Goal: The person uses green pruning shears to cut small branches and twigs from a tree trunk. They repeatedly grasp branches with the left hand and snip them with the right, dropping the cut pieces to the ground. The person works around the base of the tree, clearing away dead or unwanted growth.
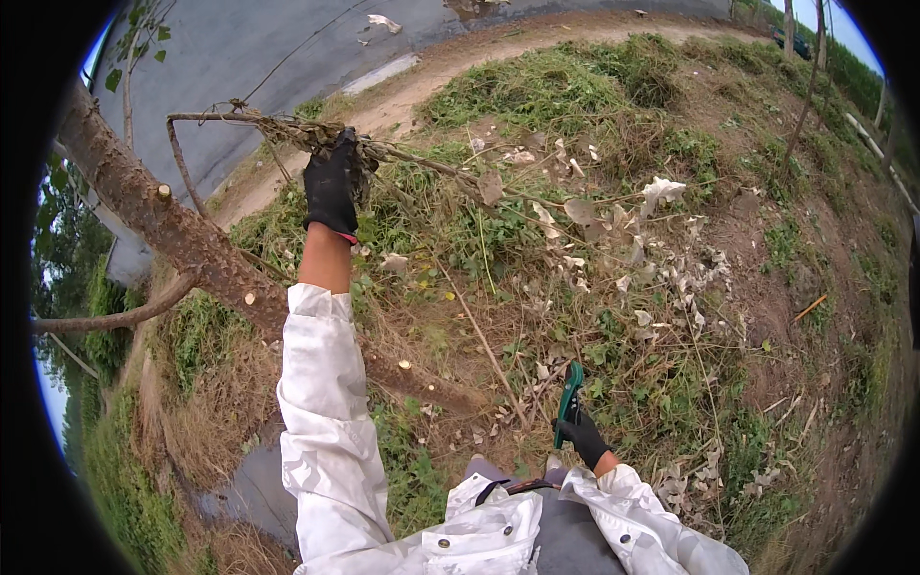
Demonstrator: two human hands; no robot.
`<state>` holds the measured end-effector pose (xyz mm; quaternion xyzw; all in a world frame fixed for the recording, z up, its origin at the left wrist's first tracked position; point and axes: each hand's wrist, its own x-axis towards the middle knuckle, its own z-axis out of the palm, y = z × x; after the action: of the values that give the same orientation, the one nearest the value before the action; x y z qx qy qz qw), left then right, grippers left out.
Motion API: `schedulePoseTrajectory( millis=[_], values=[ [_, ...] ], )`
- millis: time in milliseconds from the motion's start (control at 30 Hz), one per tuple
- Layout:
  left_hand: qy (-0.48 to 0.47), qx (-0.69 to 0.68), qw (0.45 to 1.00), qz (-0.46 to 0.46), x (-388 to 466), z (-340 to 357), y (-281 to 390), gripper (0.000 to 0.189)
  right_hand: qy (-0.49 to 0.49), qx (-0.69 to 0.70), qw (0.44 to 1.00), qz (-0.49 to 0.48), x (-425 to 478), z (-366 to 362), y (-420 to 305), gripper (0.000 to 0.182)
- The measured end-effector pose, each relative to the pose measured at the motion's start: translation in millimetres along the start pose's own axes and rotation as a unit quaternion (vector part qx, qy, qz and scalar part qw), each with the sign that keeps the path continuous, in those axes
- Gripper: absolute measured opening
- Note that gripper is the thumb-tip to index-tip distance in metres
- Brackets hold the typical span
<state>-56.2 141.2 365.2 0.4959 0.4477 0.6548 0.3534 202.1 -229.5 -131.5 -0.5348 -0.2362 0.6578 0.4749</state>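
Note:
My left hand [332, 183], in a black glove, is raised and closed around a thin branch [431, 167] tangled with dried vines [302, 131]. Withered pale leaves [582, 212] hang along the branch to the right. In my right hand [588, 440], also gloved in black, is a green-handled pruning tool [570, 394], held low in front of my body. The fingers partly cover the tool, so its exact kind is unclear. A leaning tree trunk [215, 262] passes behind my left forearm and bears several pale, round cut stubs.
A bare side limb [115, 321] juts left from the trunk. Weeds and cut vines [532, 90] cover the slope, with dry leaves [690, 280] scattered among them. A dirt path [402, 108] borders a grey surface [230, 57]. Slim trunks [803, 115] stand at right.

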Motion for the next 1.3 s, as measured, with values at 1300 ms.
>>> schedulePoseTrajectory(
  millis=[1300],
  values=[
    [0.014,0.068,0.997,-0.025,-0.1,-34.4,-19.1,0.036,-0.252,0.051,0.956,-0.138,-12.4,139.7,-209.0,0.039]
  ],
)
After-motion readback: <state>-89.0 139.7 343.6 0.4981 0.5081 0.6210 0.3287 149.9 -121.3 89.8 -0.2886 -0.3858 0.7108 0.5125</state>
